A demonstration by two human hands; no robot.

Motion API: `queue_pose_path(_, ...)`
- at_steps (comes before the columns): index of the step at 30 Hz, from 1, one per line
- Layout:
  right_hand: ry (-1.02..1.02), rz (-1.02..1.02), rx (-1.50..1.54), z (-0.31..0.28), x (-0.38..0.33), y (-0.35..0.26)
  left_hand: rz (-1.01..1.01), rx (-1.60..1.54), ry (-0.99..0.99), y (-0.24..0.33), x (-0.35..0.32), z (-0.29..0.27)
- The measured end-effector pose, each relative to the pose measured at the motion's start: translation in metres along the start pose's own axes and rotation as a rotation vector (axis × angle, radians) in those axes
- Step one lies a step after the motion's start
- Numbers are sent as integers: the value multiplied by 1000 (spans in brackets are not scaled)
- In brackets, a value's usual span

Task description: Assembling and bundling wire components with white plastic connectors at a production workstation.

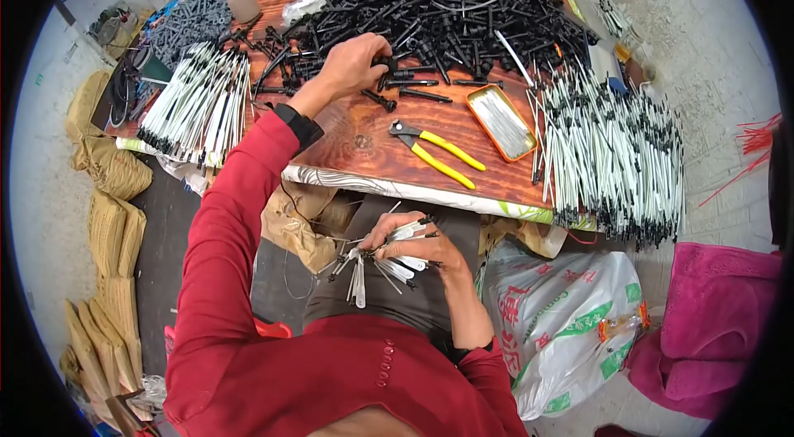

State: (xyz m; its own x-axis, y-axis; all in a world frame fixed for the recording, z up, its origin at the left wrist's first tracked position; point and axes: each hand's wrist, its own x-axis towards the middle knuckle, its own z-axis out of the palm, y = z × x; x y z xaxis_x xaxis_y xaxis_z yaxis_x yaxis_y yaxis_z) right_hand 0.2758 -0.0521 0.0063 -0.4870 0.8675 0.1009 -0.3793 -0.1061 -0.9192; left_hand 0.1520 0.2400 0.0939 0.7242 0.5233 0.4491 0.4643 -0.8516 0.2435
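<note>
My left hand (354, 66) reaches over the near edge of a big heap of black plastic parts (447, 11). Its fingers are curled around a black plastic piece (382, 63), partly hidden by them. Low over my lap, my right hand (426, 248) is closed on a bundle of white strips (359, 284) with black tips, which fan out in several directions. On the wooden table (347, 148), several loose black pieces lie just right of my left hand. Nearer to me are cutting pliers (438, 153) with yellow handles.
An orange-rimmed tin (502, 123) holds thin pale strips. Large bunches of white strips with black ends stand at left (198, 106) and right (612, 156). Grey parts (190, 28) are heaped far left. A white plastic bag (562, 321) sits below the table.
</note>
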Motion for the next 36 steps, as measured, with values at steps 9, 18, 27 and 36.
queue_pose_path(9, 6, -23, -3, -5, -3, 1, 97, -19, 14, 46, -6, 8)
queue_pose_path(18, 9, -16, -11, 2, -5, -3, 99, 19, -133, 44, -10, 33)
queue_pose_path(27, -4, -36, 29, 7, -3, -5, 120, -51, 252, 43, -52, -56)
queue_pose_path(36, -15, 42, -29, 8, 21, -4, -838, -1368, -60, 119, -217, -61)
